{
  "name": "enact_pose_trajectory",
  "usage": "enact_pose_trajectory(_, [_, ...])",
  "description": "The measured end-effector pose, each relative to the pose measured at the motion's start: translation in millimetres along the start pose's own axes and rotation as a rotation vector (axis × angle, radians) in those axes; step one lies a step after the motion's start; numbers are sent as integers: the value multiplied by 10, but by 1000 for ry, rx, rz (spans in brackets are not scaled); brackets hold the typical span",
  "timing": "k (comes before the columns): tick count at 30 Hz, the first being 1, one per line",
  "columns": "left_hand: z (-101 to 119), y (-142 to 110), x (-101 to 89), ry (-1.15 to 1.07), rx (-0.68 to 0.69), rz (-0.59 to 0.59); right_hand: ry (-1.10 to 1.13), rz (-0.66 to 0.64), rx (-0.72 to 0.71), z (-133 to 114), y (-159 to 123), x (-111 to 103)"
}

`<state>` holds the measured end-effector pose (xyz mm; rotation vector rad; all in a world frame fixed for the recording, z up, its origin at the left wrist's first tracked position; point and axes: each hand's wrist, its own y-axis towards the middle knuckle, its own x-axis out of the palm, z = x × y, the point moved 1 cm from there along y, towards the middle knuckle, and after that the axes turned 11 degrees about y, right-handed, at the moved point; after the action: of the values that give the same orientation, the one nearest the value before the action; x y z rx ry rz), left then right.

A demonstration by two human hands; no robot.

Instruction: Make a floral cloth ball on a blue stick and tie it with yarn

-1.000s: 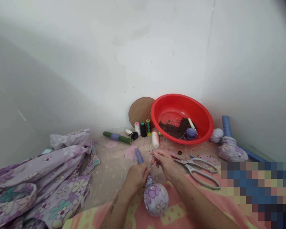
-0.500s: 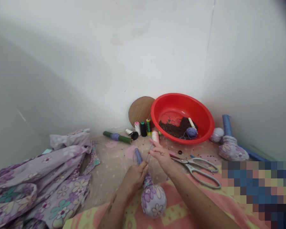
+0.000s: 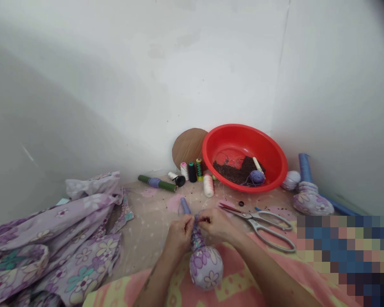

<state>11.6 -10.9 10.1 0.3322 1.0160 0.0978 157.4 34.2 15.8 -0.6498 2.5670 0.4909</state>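
A round bundle [image 3: 206,267] wrapped in lilac flowered cloth lies before me, its gathered cloth neck [image 3: 197,239] bound along a purple-wrapped stick [image 3: 184,205]. On the left of the neck, my left hand [image 3: 181,232] is closed, fingertips pinched at the binding yarn. From the right, my right hand [image 3: 216,224] pinches the purple yarn [image 3: 196,216] close against the neck. The fingers hide most of the strand between them.
Scissors [image 3: 259,226] lie right of my hands. Behind stand thread spools [image 3: 192,172] and a red basin [image 3: 243,187] holding dark grains and a purple yarn ball [image 3: 257,177]. Flowered cloth [image 3: 83,238] is heaped left; a green stick [image 3: 157,183] lies at the back.
My right hand has come down and closer to the neck, drawing in the strand it held raised. My left hand has shifted slightly left, off the front of the stick.
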Motion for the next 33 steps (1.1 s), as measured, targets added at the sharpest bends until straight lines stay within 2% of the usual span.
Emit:
enact_pose_trajectory(2, [31, -8, -16, -48, -19, 24, 25, -30, -26, -57, -36, 67])
enact_pose_trajectory(6, [104, -18, -66, -111, -40, 60, 154, -8, -56, -82, -32, 184])
enact_pose_trajectory(10, [135, -27, -114, -84, -59, 84, 497, 37, -32, -72, -13, 257])
enact_pose_trajectory(14, [86, -33, -165, -19, -50, 30, 787, 10, 84, -37, -26, 278])
enact_pose_trajectory(18, [-19, -25, -235, 76, -80, -57, 883, -8, 150, 5, -44, 277])
enact_pose_trajectory(21, [-50, -31, -295, 176, -37, -121, 885, -28, 159, 3, -52, 284])
enact_pose_trajectory(26, [-27, -56, -317, 346, -24, -203, 739, -1, 136, -38, -57, 288])
enact_pose_trajectory(30, [-41, -34, -222, 313, -72, -165, 586, 27, 36, -70, -62, 265])
enact_pose_trajectory(33, [-75, 4, -132, 233, -76, -145, 462, 54, 11, -73, -60, 248])
